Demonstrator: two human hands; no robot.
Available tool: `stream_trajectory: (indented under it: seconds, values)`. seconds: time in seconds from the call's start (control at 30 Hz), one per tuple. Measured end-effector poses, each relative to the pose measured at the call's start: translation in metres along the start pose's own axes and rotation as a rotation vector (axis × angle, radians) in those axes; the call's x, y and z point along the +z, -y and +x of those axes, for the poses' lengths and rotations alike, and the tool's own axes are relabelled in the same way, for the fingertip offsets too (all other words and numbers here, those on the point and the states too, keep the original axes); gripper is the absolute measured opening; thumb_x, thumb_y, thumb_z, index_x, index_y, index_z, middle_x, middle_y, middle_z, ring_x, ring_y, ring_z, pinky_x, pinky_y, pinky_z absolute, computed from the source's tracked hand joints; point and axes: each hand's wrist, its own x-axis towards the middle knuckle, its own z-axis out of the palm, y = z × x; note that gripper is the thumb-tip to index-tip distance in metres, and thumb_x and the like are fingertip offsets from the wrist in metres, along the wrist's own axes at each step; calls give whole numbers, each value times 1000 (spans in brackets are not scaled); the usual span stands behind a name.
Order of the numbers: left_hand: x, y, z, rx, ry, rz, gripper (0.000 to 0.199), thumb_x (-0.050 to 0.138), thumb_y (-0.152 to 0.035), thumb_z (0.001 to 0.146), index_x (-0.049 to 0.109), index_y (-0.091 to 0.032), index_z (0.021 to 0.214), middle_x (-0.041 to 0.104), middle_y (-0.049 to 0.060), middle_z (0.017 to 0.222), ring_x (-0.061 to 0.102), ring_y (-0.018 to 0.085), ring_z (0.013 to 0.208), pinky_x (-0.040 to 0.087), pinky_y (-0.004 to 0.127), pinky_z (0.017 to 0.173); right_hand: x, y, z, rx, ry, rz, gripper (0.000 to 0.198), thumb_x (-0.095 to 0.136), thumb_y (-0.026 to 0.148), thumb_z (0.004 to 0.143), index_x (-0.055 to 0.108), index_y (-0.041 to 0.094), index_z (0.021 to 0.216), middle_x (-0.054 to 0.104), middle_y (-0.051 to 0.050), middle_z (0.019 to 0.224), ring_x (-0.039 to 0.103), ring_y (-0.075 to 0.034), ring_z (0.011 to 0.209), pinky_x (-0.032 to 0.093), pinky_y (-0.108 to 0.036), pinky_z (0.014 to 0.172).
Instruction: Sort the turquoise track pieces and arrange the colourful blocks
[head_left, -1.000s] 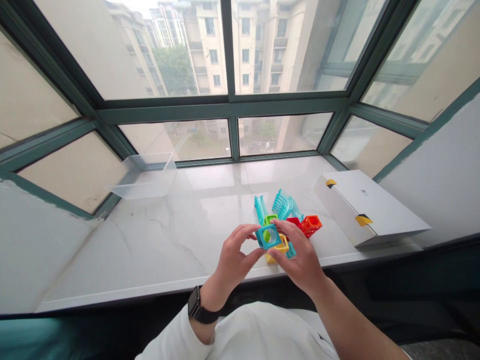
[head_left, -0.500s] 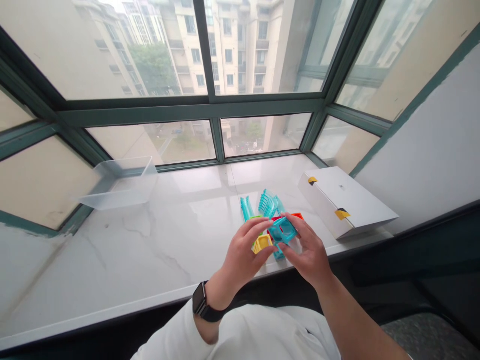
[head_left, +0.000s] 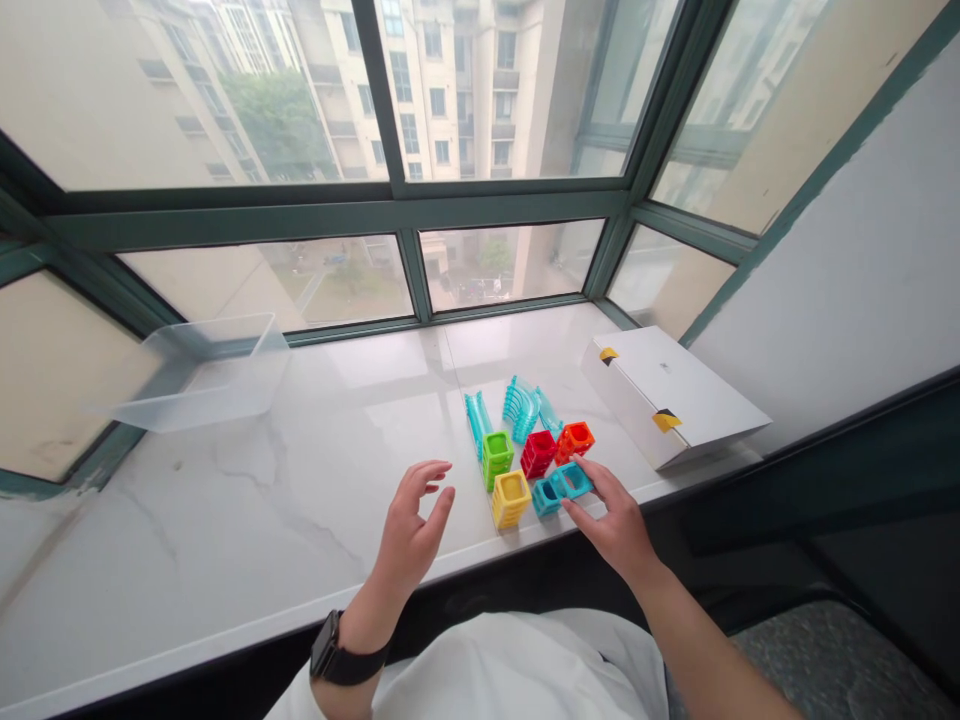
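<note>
The right hand (head_left: 616,520) pinched the blue block (head_left: 562,486) against the sill (head_left: 300,480) near its front edge; the left hand (head_left: 411,528) hovered open, empty, beside the yellow block (head_left: 511,498).

You wear a black smartwatch (head_left: 332,652) on your left wrist, its rectangular dark face set on a broad black band that wraps snugly round the wrist just below your left hand (head_left: 409,530). Your top is white, with a white sleeve (head_left: 289,705) that ends just short of the watch, and the same plain white cloth shows across your front at the bottom of the view. Your right forearm is bare from the right hand (head_left: 616,525) back to the frame's edge, with no sleeve, ring or band visible on it.
</note>
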Motion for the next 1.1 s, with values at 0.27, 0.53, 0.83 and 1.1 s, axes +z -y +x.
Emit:
stream_trajectory:
  seconds: [0.27,0.53,0.83,1.1]
  values:
    - [-2,1,-4,-6,-14,-1,25,57,-37,104,66,-27,125,65,8,130,65,23,118,58,40,98,20,-6,-2,-28,38,-20,56,70,35,95,58,26,149,67,-12,142,64,-30,132,56,-48,111]
    - [-4,5,-7,-34,-19,16,25,57,-37,104,66,-27,125,66,8,130,66,23,116,58,41,98,29,-14,-8,1,55,-37,55,68,37,96,58,25,149,66,-13,142,63,-31,132,56,-50,111]
    - [-5,12,-9,-49,-17,22,25,57,-38,103,67,-27,123,67,8,128,67,23,116,59,40,97,39,-20,-17,85,107,16,63,69,35,95,47,27,154,59,-12,149,61,-30,136,56,-49,111]
    - [-11,29,-18,-115,-18,52,27,58,-42,103,68,-26,121,69,8,126,70,22,109,59,41,97,46,-28,-18,101,106,19,65,68,38,97,42,26,156,57,-13,152,59,-31,138,55,-50,112]
